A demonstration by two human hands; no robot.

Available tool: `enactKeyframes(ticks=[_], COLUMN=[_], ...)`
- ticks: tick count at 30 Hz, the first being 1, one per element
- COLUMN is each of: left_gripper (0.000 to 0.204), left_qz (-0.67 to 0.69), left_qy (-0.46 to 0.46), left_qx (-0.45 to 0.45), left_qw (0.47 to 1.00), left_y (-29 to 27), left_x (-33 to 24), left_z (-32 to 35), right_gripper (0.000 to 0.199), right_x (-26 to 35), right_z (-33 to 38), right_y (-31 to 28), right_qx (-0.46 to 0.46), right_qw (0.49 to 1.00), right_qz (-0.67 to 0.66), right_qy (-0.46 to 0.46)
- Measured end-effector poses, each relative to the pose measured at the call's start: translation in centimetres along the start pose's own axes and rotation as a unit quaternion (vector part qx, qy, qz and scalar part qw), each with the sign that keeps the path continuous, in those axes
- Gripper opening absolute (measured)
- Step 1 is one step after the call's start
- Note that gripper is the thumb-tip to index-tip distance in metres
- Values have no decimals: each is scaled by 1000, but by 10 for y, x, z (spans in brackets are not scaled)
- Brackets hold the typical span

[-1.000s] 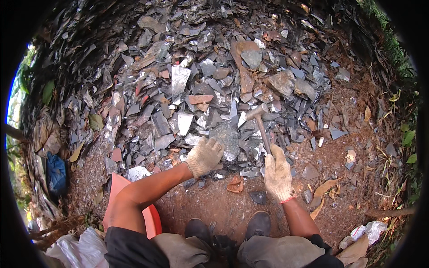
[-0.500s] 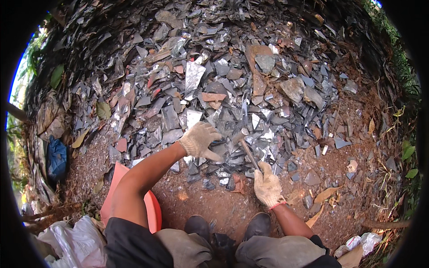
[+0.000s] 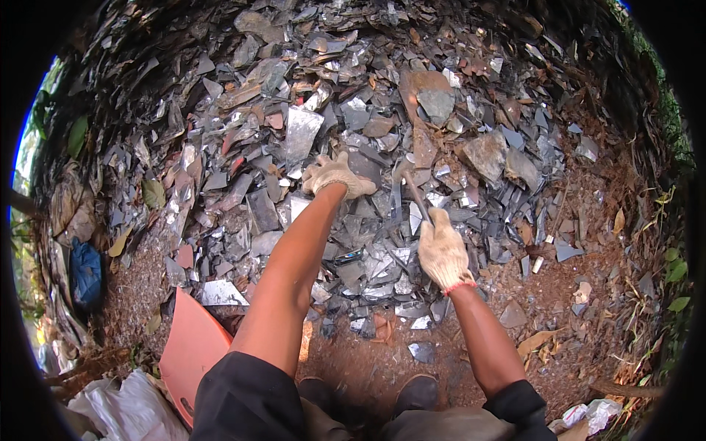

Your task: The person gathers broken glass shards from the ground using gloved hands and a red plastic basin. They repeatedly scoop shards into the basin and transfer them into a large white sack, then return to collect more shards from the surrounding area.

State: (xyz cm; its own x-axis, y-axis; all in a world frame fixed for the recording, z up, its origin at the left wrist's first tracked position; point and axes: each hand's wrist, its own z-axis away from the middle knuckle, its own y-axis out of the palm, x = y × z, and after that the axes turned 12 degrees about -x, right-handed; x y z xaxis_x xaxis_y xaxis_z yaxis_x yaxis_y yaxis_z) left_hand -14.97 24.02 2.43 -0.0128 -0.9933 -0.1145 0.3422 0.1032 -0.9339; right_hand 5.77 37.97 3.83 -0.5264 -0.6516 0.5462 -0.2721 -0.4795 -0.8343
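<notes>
My left hand (image 3: 334, 176), in a cream knit glove, reaches into the heap of broken shards. Its fingers are spread, with the thumb out to the right beside a dark flat shard (image 3: 366, 166); whether it grips that piece I cannot tell. My right hand (image 3: 444, 253), in a matching glove with a red cuff edge, is closed around the lower handle of a hammer (image 3: 418, 197). The hammer's head points away from me, just right of the dark shard. A large shiny shard (image 3: 301, 132) lies beyond my left hand.
Sharp grey, silvery and reddish shards cover the ground ahead. Larger slabs (image 3: 484, 154) lie at the right. An orange-pink plastic piece (image 3: 190, 342) stands beside my left arm, white plastic bags (image 3: 132, 408) lie at lower left, and a blue bag (image 3: 86, 272) lies farther left.
Both hands have moved farther forward over the heap, the hammer travelling with my right hand. My left hand has left the nearer shards and now covers the spot where a reddish shard showed.
</notes>
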Motion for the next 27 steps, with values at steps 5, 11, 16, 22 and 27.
enactKeyframes(ticks=[5,11,16,22,27], left_gripper=[126,114,87,85,88], left_qz=[24,194,122,130,25], left_qy=[40,52,165,202,311], left_qx=[-36,-96,-126,-33,40], left_qw=[998,975,971,970,949], left_y=[17,34,52,45,47], left_x=[2,9,23,45,50], left_z=[-2,10,56,96,160], right_gripper=[41,39,39,32,31], right_x=[25,8,-2,-19,-68], right_z=[-80,-59,14,110,175], right_y=[67,44,-2,-18,-36], right_qx=[72,134,204,190,120], right_qw=[995,983,974,978,989], right_qz=[60,53,83,87,66], right_qy=[-46,-113,-49,-7,58])
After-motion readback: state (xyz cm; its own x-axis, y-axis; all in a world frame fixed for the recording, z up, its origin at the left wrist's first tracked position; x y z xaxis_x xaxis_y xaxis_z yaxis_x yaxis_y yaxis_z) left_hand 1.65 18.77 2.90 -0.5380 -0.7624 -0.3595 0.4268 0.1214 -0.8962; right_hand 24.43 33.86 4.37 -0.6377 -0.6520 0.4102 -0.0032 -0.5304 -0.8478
